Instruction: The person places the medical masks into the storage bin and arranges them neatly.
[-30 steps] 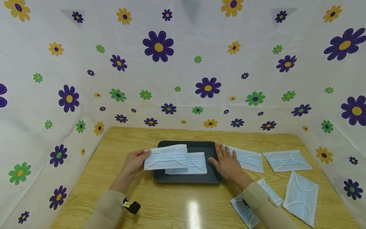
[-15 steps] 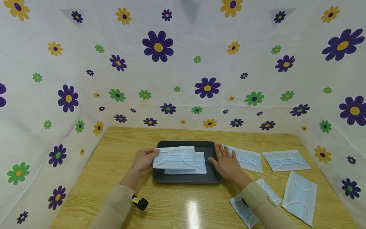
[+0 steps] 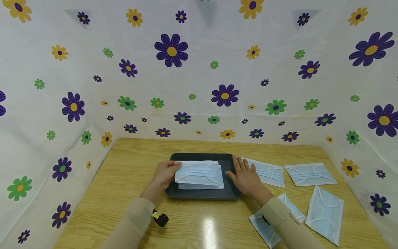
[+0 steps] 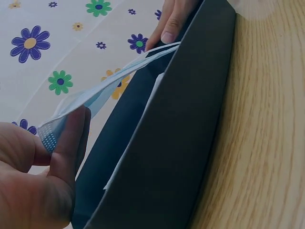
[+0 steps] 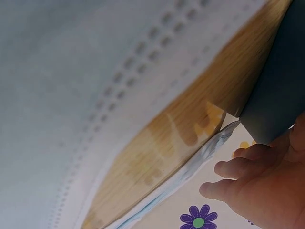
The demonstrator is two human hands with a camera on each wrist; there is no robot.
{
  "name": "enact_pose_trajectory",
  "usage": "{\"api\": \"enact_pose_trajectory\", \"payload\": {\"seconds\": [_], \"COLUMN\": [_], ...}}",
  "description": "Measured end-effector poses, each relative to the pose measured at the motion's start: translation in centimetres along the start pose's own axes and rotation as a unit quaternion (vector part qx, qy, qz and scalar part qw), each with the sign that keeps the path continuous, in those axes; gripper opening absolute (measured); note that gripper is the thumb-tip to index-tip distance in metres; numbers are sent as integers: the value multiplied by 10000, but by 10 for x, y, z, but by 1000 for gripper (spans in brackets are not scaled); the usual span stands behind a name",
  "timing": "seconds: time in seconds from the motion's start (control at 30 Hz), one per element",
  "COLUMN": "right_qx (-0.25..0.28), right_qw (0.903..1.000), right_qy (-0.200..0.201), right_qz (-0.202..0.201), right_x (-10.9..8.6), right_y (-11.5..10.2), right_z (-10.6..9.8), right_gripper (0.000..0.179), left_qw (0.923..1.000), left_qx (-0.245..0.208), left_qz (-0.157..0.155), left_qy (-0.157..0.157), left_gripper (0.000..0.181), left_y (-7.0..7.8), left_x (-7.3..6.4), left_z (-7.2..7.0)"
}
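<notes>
My left hand pinches the left end of a pale blue face mask between thumb and fingers. This mask hangs over the dark grey tray; in the left wrist view the held mask slants above the tray wall. Beneath it another mask lies in the tray, mostly covered. My right hand rests with straight fingers at the tray's right rim, beside a mask on the table. The right wrist view shows the right hand next to the tray's dark side.
More masks lie to the right: one at the back right, one at the front right, and one partly under my right forearm. The wooden table meets a flower-patterned cloth on its back and sides.
My left hand has moved right, carrying its mask further over the tray and covering more of the mask inside. The right hand has stayed at the rim.
</notes>
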State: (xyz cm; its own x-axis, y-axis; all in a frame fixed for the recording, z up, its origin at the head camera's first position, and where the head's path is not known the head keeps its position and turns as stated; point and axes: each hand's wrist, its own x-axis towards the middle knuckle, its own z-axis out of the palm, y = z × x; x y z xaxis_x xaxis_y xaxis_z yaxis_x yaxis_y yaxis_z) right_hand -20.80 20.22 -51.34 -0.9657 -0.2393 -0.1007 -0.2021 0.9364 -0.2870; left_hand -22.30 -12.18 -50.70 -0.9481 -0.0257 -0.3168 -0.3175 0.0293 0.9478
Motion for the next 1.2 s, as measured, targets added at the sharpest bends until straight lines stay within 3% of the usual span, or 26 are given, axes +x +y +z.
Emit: {"api": "enact_pose_trajectory", "payload": {"seconds": [0.23,0.37,0.53,1.0,1.2], "right_qx": [-11,-12,-1,10,7], "right_qw": [10000,10000,10000,10000,10000], "right_qy": [21,22,55,23,34], "right_qz": [-11,-12,-11,29,36], "right_x": [1,1,1,1,2], "right_y": [1,1,1,1,1], "right_z": [1,2,2,2,3], "right_gripper": [79,79,79,79,79], "left_qw": [9997,9984,9943,9736,9599], "left_qx": [204,522,950,1988,2369], "left_qz": [77,136,339,957,1300], "left_qy": [58,187,347,584,747], "left_gripper": [36,28,32,29,25], "left_y": [-1,-4,-8,-7,-6], "left_x": [2,3,4,-1,-1], "left_z": [9,12,17,21,21]}}
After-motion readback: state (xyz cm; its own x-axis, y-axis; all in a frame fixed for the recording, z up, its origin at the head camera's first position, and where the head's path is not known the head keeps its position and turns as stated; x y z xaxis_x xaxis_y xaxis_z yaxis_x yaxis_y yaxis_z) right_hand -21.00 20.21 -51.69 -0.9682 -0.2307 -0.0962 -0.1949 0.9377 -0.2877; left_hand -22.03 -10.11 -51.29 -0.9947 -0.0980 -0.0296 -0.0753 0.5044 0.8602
